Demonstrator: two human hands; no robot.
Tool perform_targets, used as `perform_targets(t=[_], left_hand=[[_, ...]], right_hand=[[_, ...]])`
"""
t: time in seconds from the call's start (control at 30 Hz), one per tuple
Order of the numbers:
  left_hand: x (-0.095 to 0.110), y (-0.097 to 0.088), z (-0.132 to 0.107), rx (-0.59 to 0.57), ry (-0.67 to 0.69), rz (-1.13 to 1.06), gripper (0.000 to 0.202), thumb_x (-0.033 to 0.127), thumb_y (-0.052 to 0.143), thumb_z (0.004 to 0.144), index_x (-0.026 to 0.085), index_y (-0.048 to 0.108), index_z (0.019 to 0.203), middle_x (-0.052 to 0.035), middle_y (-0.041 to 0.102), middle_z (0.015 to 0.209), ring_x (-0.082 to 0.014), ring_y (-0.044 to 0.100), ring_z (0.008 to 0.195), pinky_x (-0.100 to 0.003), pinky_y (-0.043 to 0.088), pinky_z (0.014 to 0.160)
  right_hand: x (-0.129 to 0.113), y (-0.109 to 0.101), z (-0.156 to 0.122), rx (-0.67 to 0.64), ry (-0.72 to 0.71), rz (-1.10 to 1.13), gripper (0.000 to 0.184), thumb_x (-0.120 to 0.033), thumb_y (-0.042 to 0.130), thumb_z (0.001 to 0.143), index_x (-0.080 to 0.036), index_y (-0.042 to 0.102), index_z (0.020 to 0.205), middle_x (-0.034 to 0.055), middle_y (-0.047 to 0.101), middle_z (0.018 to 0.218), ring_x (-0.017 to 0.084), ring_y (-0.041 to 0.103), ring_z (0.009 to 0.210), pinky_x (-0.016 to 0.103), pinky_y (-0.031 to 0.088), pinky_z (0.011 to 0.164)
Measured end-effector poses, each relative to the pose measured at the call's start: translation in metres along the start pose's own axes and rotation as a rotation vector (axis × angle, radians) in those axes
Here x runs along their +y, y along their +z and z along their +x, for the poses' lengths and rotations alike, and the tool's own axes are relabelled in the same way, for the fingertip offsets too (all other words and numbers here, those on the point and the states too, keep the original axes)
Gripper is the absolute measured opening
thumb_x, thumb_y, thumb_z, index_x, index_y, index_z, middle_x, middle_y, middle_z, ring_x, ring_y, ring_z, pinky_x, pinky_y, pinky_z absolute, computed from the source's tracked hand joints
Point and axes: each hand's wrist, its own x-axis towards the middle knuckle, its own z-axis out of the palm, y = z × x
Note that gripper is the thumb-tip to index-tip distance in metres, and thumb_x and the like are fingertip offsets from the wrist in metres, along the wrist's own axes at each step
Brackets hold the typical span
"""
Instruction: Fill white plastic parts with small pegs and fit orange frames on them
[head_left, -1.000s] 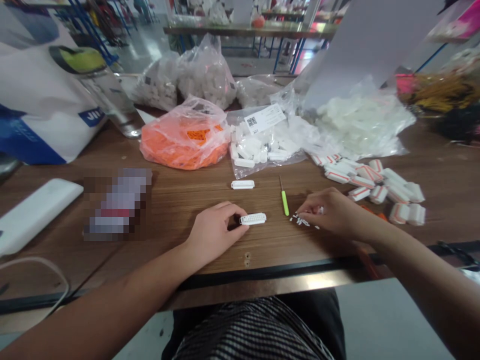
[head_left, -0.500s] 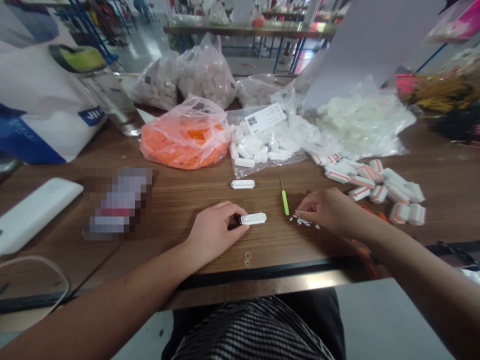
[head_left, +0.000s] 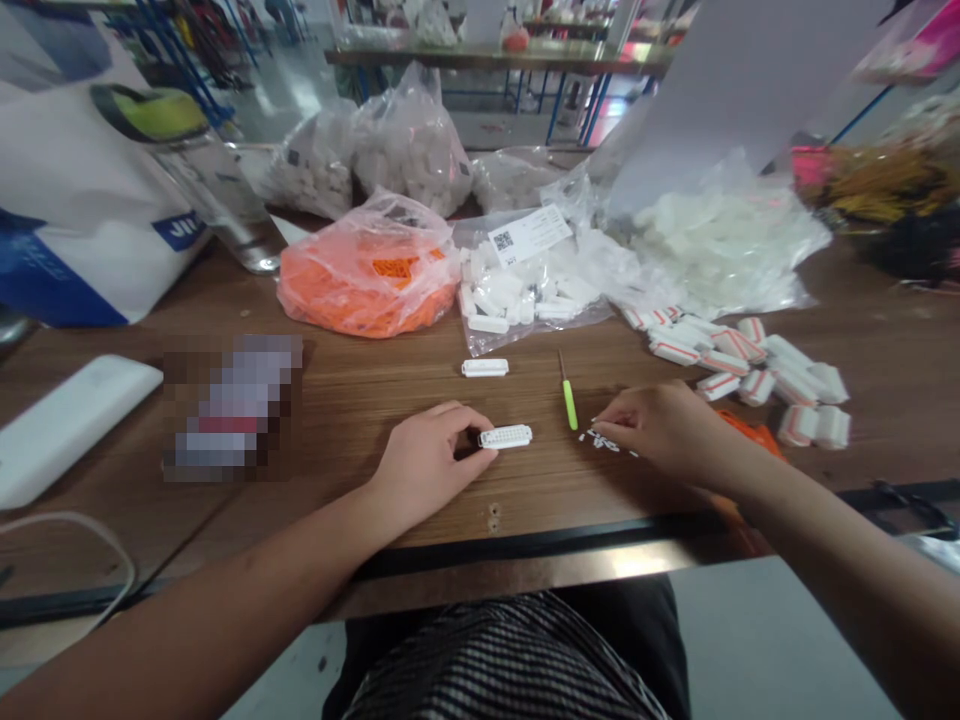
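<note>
My left hand (head_left: 431, 462) grips one end of a white connector housing (head_left: 507, 437) between thumb and fingers, its face with rows of small holes turned up. Over a scatter of small white pieces (head_left: 604, 440) on the table, my right hand (head_left: 654, 425) is closed in a pinch. A tiny white tip shows at its fingertips, apparently one of those pieces. Between the hands, a little farther off, lies a thin tool with a green handle (head_left: 570, 405). A second white connector housing (head_left: 484, 368) rests beyond the one in my left hand.
Bags of orange parts (head_left: 367, 285) and white housings (head_left: 517, 290) lie at the back. White housings with orange strips (head_left: 750, 365) are piled right, near an orange item (head_left: 750, 430). Leftward are a bottle (head_left: 225, 200), a blurred-out object (head_left: 236, 405) and a white device (head_left: 71, 430).
My right hand's fingertips have drawn together into a pinch and shifted slightly above the small pieces. My left hand and the connector housing stay in place.
</note>
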Motion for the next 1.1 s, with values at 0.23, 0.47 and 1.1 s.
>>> perform_targets(t=[0.23,0.47,1.1], left_hand=[[0.002,0.000,0.000,0.001,-0.001,0.000,0.011,0.024,0.067,0.078,0.024,0.070,0.089,0.0041,0.054,0.068,-0.0110,0.045,0.057,-0.025,0.036,0.059],[0.003,0.000,-0.001,0.001,-0.014,-0.003,0.012,0.024,0.068,0.077,0.024,0.070,0.088,0.0045,0.053,0.068,-0.0107,0.045,0.057,-0.025,0.036,0.059],[0.004,0.001,-0.001,-0.007,-0.004,0.004,0.008,0.025,0.066,0.079,0.021,0.069,0.086,0.0036,0.055,0.069,-0.0119,0.048,0.060,-0.025,0.037,0.060]], right_hand=[[-0.006,0.004,-0.002,0.048,0.082,0.025,0.017,-0.025,0.058,0.074,-0.022,0.070,0.061,-0.0002,0.068,0.060,0.014,0.060,0.055,0.028,0.037,0.056],[-0.040,0.000,0.004,0.156,-0.025,0.472,0.013,-0.029,0.062,0.076,-0.021,0.068,0.067,-0.0009,0.068,0.065,0.013,0.060,0.060,0.026,0.043,0.059],[-0.077,0.016,0.037,0.101,-0.480,0.111,0.009,-0.014,0.061,0.074,-0.019,0.063,0.067,0.0000,0.063,0.063,0.015,0.055,0.063,0.033,0.039,0.074]])
